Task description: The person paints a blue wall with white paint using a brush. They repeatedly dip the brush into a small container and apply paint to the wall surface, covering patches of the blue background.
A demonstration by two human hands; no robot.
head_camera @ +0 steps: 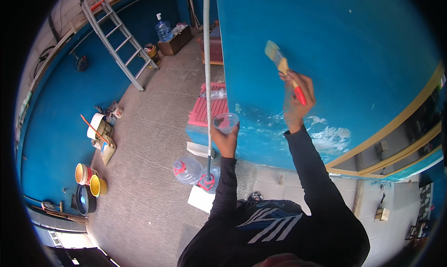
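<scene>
A flat paintbrush [279, 61] with pale bristles and a red-tipped handle is in my right hand [301, 96], slightly blurred. Its bristles point up and to the left in front of the blue wall [314, 29]; whether they touch it I cannot tell. My left hand [225, 141] holds a small clear plastic cup [227, 122] from below, beside the wall's edge. What the cup contains is hard to make out. Below the brush, the wall has whitish peeling patches [330, 137].
A pale upright pole [207, 57] stands just left of the cup. Large plastic water bottles [188, 169] sit on the floor near a pink-lidded box [211, 106]. An aluminium ladder [117, 40] leans by the far wall; buckets [98, 185] stand at left. A yellow-framed window [387, 146] is at right.
</scene>
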